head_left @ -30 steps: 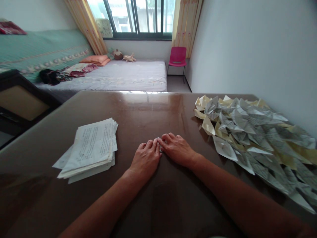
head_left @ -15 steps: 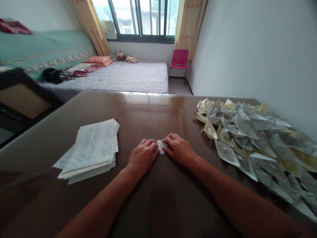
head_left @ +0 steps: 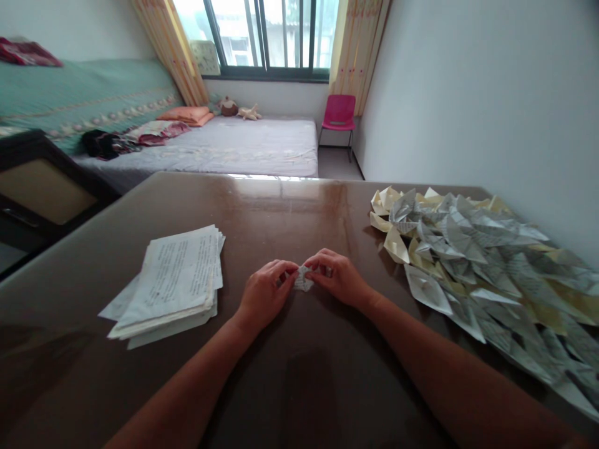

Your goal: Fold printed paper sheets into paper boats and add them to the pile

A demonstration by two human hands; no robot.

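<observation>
A small folded piece of printed paper is held between my two hands, low over the middle of the brown table. My left hand pinches its left edge between thumb and fingers. At the opposite edge, my right hand grips it the same way. Fingertips cover part of the paper, so its full shape is hidden. To the left lies a stack of printed sheets. A large heap of folded paper boats, white and yellowish, spreads over the right side.
The glossy brown table reaches from my arms to a bed beyond. A pink chair stands by the window wall. A dark cabinet is at the left, and a white wall runs along the right.
Both hands have shifted their hold from pressing around the paper to pinching its upper sides with raised fingers. More of the paper's lower part now shows. The stack and boats are unmoved.
</observation>
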